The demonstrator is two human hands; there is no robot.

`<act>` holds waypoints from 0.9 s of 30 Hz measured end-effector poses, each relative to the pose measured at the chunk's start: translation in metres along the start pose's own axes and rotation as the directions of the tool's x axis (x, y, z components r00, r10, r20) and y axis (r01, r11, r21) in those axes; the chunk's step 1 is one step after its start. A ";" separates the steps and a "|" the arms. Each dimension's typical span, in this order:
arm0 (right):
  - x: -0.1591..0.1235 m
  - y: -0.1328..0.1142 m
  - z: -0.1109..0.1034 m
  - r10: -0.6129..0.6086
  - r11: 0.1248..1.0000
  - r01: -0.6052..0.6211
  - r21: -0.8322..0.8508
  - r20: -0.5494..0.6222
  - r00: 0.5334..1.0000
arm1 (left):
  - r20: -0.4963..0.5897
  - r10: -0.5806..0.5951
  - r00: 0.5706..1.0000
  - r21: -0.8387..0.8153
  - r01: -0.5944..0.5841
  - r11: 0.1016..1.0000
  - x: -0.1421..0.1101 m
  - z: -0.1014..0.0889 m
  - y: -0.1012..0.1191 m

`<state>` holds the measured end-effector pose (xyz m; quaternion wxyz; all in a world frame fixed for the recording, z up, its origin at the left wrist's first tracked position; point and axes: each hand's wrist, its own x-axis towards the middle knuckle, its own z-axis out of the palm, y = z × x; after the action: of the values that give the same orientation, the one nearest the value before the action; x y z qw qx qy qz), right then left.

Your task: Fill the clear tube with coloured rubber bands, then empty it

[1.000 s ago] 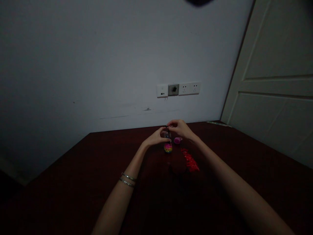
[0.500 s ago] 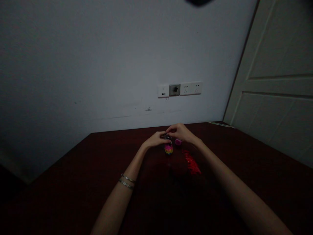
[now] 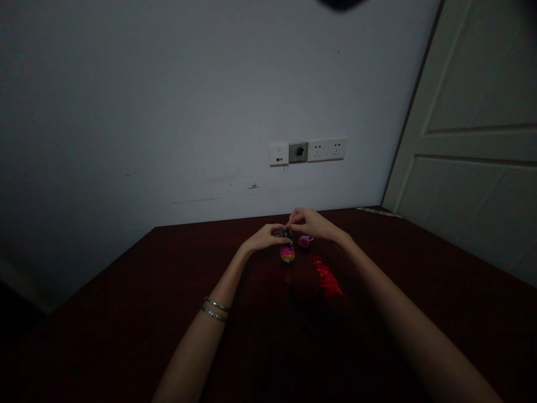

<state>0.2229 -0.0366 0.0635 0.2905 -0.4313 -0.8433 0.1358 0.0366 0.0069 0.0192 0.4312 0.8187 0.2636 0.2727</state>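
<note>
2-handed at centre: wraps the left hand (image 3: 264, 238), thumb and fingers curled, around the upper part of a small clear jar (image 3: 287, 253) on the bench (image 3: 176, 263). Presses fingertips of the right hand (image 3: 312, 223) together at the jar's top; cannot tell on what. Looks light, stiff, perhaps slippery, possibly fragile; best gripped around the body. Shows a pink cup (image 3: 304, 242) just right, red pieces (image 3: 327, 279) lower right.

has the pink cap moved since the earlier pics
No, the pink cap shows no clear shift in any direction; it sits in the same spot below the wall sockets.
</note>
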 end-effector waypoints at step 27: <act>-0.040 0.013 -0.009 0.146 0.979 -0.148 0.143 0.024 0.989 | -0.018 -0.062 0.998 -0.125 0.059 0.990 0.001 0.001 -0.002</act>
<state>0.2553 -0.0611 0.0495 0.3046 -0.4691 -0.7990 0.2207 0.0380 0.0077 0.0172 0.4867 0.7786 0.2756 0.2844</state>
